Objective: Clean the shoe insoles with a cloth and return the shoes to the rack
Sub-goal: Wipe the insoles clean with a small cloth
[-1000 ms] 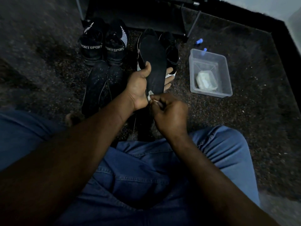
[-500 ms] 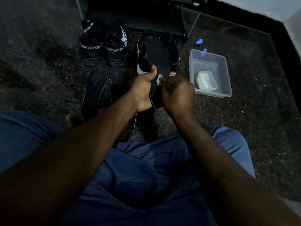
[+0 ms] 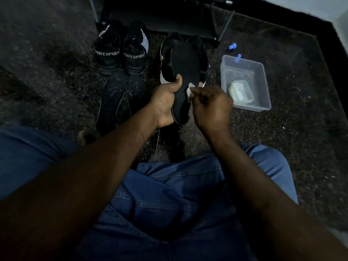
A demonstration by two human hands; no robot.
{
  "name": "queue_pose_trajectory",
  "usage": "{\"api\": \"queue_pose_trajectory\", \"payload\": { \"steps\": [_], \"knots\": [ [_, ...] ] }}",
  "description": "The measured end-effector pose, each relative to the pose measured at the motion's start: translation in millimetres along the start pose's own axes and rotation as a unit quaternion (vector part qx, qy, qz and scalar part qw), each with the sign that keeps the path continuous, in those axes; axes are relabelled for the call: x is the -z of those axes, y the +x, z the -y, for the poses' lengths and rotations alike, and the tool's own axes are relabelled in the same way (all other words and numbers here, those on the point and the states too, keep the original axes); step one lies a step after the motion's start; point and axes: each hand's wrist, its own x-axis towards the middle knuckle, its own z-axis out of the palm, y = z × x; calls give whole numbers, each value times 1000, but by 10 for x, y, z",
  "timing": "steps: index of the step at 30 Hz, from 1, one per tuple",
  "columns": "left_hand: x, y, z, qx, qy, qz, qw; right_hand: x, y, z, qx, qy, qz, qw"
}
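Observation:
My left hand (image 3: 165,102) grips a black insole (image 3: 185,68) by its lower half, thumb across its face, holding it up over the floor. My right hand (image 3: 212,108) pinches a small white cloth (image 3: 190,91) against the right edge of the insole, near its middle. Behind the insole a black and white shoe (image 3: 165,72) and its mate (image 3: 199,48) stand on the floor. A pair of black shoes marked SPORT (image 3: 120,51) stands to the left. Two dark insoles (image 3: 120,97) lie side by side in front of that pair.
The dark shoe rack (image 3: 160,16) stands at the back. A clear plastic tub (image 3: 263,76) with a pale folded cloth (image 3: 241,91) inside sits on the floor to the right. Two small blue items (image 3: 232,46) lie behind it. My knees in blue jeans (image 3: 178,200) fill the foreground.
My right hand with the cloth has slid from the heel end of the insole up to its middle. The left hand has tilted the insole slightly rightward.

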Motion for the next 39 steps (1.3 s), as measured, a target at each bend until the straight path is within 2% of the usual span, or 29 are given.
{"api": "queue_pose_trajectory", "payload": {
  "steps": [3, 5, 9, 11, 15, 19, 21, 24, 27, 29, 31, 35, 39],
  "knots": [
    [41, 28, -4, -17, 8, -30, 999, -180, -114, 128, 32, -46, 50, 997],
    [108, 79, -17, -40, -4, -56, 998, -241, -300, 210, 63, -23, 86, 994],
    [182, 113, -21, -25, -2, -63, 998, -123, -455, 80, 93, 12, 155, 983],
    [168, 125, -10, -15, 3, -62, 998, -40, -386, -55, 97, -3, 137, 986],
    [145, 107, 23, 6, 7, -43, 999, 51, -219, -209, 27, -23, 22, 999],
    [110, 100, 31, -10, -14, -50, 999, -125, -401, -125, 53, -40, 91, 994],
    [137, 111, 14, -30, -23, -53, 998, -199, -567, -23, 36, -23, 103, 994],
    [195, 130, -4, -35, -22, -57, 998, -187, -686, 100, 31, 49, 101, 993],
    [169, 123, 13, -17, -8, -58, 998, -100, -499, 102, -9, 111, 48, 993],
    [133, 90, 41, -1, -10, -50, 999, -45, -260, 50, -42, 104, -8, 994],
    [97, 57, 64, -11, -8, -51, 999, -8, -25, -16, -59, 74, -24, 995],
    [36, 30, 91, -30, -19, -39, 999, -113, 141, -84, -17, -32, 32, 999],
    [96, 43, 72, -11, -31, -27, 999, -244, -175, 113, 52, -31, 59, 996]
  ]
}}
